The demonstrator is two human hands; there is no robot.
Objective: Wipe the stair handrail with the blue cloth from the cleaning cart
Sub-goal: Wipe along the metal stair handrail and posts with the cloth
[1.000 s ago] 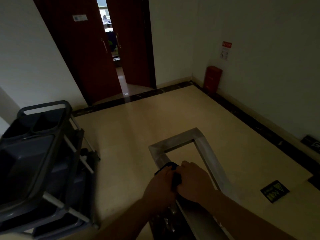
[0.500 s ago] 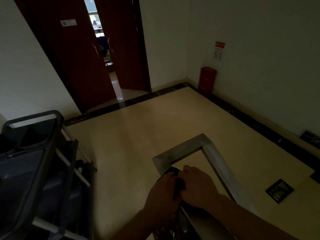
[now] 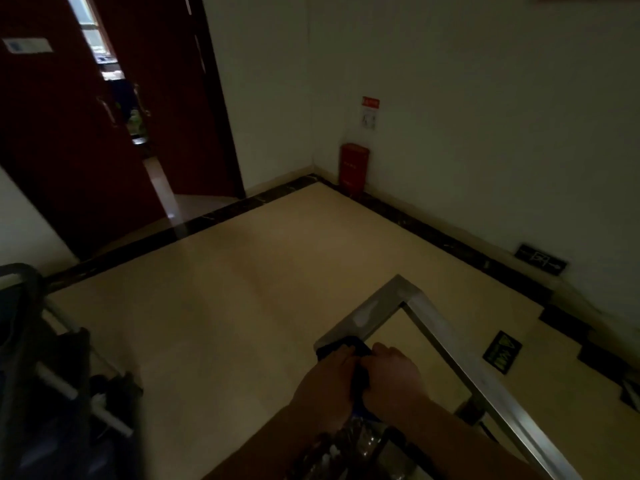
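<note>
A flat steel handrail (image 3: 377, 308) bends in a U shape over the landing at the lower right. A dark blue cloth (image 3: 337, 345) is wrapped over the near left corner of the rail. My left hand (image 3: 325, 382) and my right hand (image 3: 393, 377) press side by side on the cloth, both closed around it and the rail beneath. Most of the cloth is hidden under my hands. The grey cleaning cart (image 3: 38, 375) stands at the far left, partly cut off by the frame edge.
Dark red double doors (image 3: 69, 140) stand ajar at the back left. A red box (image 3: 353, 166) sits against the right wall under a sign. Black floor markers (image 3: 502, 351) lie near the stair edge at the right. Beige floor lies between cart and rail.
The view has swung right and dropped closer, so the cart slides off to the left. Both hands stay together on the cloth at the rail's left corner, edging slightly forward.
</note>
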